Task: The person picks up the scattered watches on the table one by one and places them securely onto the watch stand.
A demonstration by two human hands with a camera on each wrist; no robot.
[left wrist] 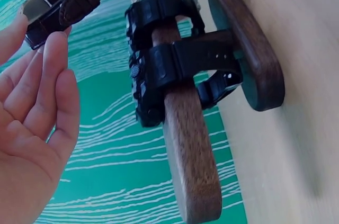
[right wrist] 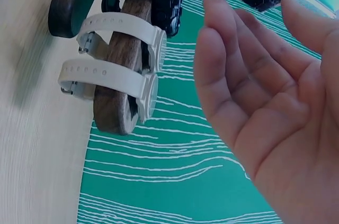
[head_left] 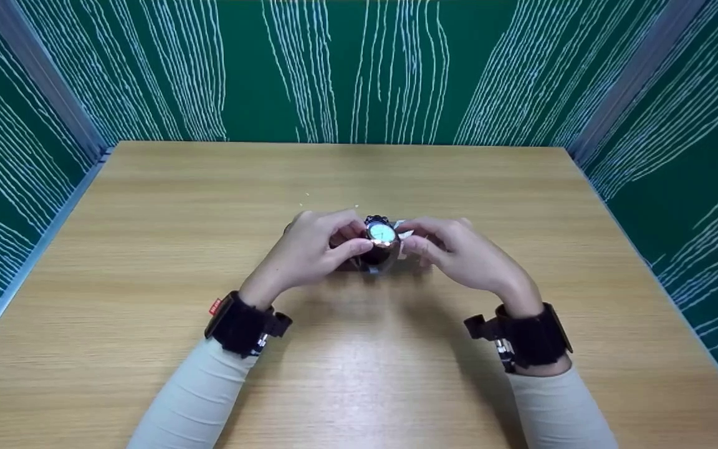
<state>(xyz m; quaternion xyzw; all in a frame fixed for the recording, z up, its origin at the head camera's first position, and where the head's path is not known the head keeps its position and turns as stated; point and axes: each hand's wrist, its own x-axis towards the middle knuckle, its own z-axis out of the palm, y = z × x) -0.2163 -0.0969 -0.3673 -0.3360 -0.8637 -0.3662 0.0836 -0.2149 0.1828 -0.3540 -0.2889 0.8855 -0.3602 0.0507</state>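
Note:
A wristwatch (head_left: 382,234) with a pale round dial and a dark brown leather strap is held up between both hands. My left hand (head_left: 315,246) pinches it from the left, its thumb along the lower edge of the case. From the other side, my right hand (head_left: 468,252) has thumb and forefinger at the case edge. In the left wrist view the leather strap (left wrist: 79,7) hangs in a loop, and part of the case is hidden by fingers. The right wrist view shows the right thumb against the case, the other fingers bent loosely below.
Just beyond the hands stands a dark wooden watch stand (left wrist: 193,166) with a rounded base (left wrist: 254,49). Its bar carries black watches (left wrist: 159,70) and two white-strapped watches (right wrist: 114,73). The wooden table (head_left: 359,374) is bordered by green, white-streaked walls (head_left: 247,81).

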